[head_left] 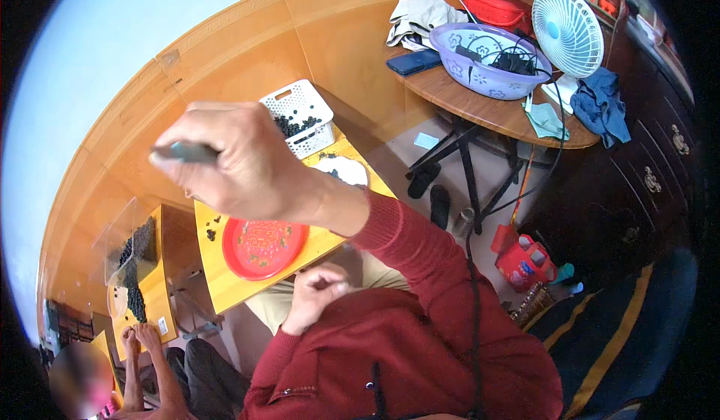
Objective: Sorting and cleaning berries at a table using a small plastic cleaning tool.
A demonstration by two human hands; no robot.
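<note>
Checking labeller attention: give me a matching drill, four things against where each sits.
Things:
1. red tray
2. white basket
3. purple basin
4. white fan

Places:
A. on the round table, holding cables
B. far end of the yellow table, holding dark pieces
C. yellow table, near edge
D. right of the basin, on the round table's far side

Pairs: 1-C, 2-B, 3-A, 4-D

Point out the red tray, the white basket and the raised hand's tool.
red tray (262,249), head view, on its flat centre.
white basket (294,99), head view, on its near rim.
grey tool (184,152), head view, mid-shaft, in the right hand (240,161).
</note>
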